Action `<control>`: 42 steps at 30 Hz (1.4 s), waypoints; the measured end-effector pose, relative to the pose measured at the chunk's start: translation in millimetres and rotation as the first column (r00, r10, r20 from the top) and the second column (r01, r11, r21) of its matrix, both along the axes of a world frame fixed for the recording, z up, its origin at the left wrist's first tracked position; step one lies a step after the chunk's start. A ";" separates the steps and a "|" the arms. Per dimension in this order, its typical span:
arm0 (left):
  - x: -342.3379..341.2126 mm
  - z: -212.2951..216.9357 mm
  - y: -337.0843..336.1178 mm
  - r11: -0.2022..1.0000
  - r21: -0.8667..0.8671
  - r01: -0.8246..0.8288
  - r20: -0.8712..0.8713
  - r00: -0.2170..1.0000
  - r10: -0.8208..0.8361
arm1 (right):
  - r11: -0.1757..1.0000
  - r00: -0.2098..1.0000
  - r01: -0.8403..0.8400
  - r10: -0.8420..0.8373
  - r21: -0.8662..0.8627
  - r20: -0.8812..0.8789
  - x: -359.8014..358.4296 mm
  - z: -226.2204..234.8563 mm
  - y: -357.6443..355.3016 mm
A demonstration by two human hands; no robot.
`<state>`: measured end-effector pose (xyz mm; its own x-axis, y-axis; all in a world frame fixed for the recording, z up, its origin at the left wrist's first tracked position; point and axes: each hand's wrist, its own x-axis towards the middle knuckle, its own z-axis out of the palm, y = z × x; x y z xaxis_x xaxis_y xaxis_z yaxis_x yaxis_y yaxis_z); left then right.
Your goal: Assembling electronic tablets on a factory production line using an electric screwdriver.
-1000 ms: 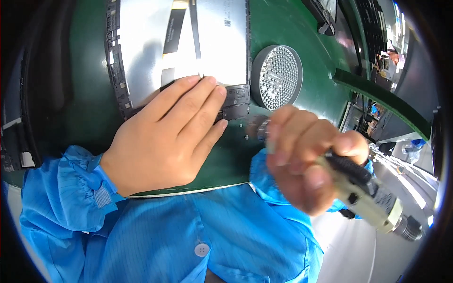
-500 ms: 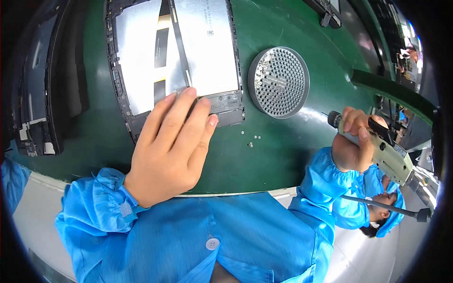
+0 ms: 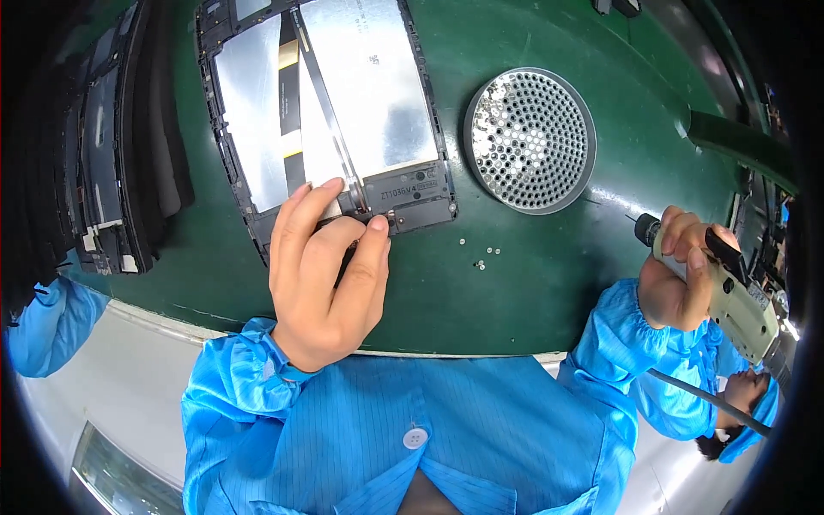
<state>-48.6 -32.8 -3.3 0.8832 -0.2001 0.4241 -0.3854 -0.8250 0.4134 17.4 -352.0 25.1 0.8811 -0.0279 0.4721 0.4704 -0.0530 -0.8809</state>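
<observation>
A tablet chassis [image 3: 369,94] lies with its inside up, showing silver battery panels, a dark ribbon cable [image 3: 322,90] slanting across them, and a black lower strip [image 3: 416,193]. My left hand [image 3: 330,292] rests at its near edge, fingers apart. Two fingertips touch the area beside the cable's lower end; the index finger is bent, and what lies beneath it is hidden. Off to the right, my right hand [image 3: 687,266] grips a pale electric screwdriver [image 3: 740,318], its bit pointing left, away from the chassis. Several tiny screws [image 3: 489,251] lie loose on the green table.
A round grey dish [image 3: 530,142] with a grid of holes stands right of the chassis. Dark tablet parts [image 3: 103,163] stand in a row at far left. A green bar [image 3: 742,150] juts in at right. A co-worker in blue [image 3: 747,403] is at lower right.
My left fingers, flatter before, have bent and moved down the cable's lower end. The view has shifted, so the table's things appear displaced. The screwdriver stays in my right hand.
</observation>
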 end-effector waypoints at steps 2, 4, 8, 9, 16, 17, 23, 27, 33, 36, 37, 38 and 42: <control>1.3 -1.2 1.2 1.000 0.030 -0.006 0.041 0.999 0.005 | 1.000 1.000 0.004 -0.004 -0.011 0.010 -1.1 0.8 2.4; -0.1 -6.1 0.7 0.999 0.047 -0.012 0.065 0.998 0.008 | 1.000 1.000 -0.005 0.005 0.011 -0.005 -1.6 0.7 3.2; 0.4 -1.8 1.9 0.999 0.040 -0.029 0.042 0.999 0.027 | 1.000 1.000 0.010 -0.010 0.007 -0.003 0.0 0.7 10.6; -0.1 -0.5 1.4 0.999 0.039 -0.028 0.044 0.999 0.027 | 1.000 1.000 0.019 -0.019 0.012 -0.013 -1.3 1.3 12.2; -4.7 15.8 10.7 0.993 -0.029 -0.113 -0.166 0.980 0.107 | 0.998 1.000 0.021 -0.022 0.065 0.017 -3.8 -2.6 16.2; -6.5 14.2 11.5 0.993 0.020 -0.118 -0.162 0.980 0.120 | 0.996 0.999 0.042 -0.044 0.079 0.031 -3.2 -3.7 18.3; 26.4 4.5 20.1 0.986 0.089 -0.142 -0.086 0.985 0.150 | 0.995 0.996 0.067 -0.071 0.076 0.057 -4.3 -2.4 22.8; 116.9 -6.3 32.1 0.964 0.180 -0.198 0.140 0.975 0.174 | 0.992 0.992 0.107 -0.111 0.070 0.053 -4.6 -2.9 14.4; 248.8 -14.7 40.0 0.895 0.238 -0.377 0.296 0.906 0.303 | 0.983 0.991 0.078 -0.058 0.169 -0.123 -1.2 14.4 23.7; 287.7 -17.7 -4.3 0.994 0.077 -0.082 0.250 0.966 0.061 | 0.988 0.972 0.127 -0.106 0.090 -0.210 0.2 28.5 17.4; 294.1 -14.5 -15.9 0.992 0.125 0.035 0.221 0.973 -0.062 | 0.996 0.977 0.074 -0.062 0.049 -0.204 4.1 32.7 16.3; 299.9 -11.0 -25.3 0.978 0.175 0.118 0.199 0.968 -0.152 | 1.000 0.979 0.018 -0.016 0.006 -0.201 8.8 35.9 15.6; 337.4 -5.1 -50.3 0.923 0.197 0.332 -0.054 0.943 -0.328 | 0.979 0.914 -0.199 0.173 -0.035 -0.366 41.1 41.4 -14.3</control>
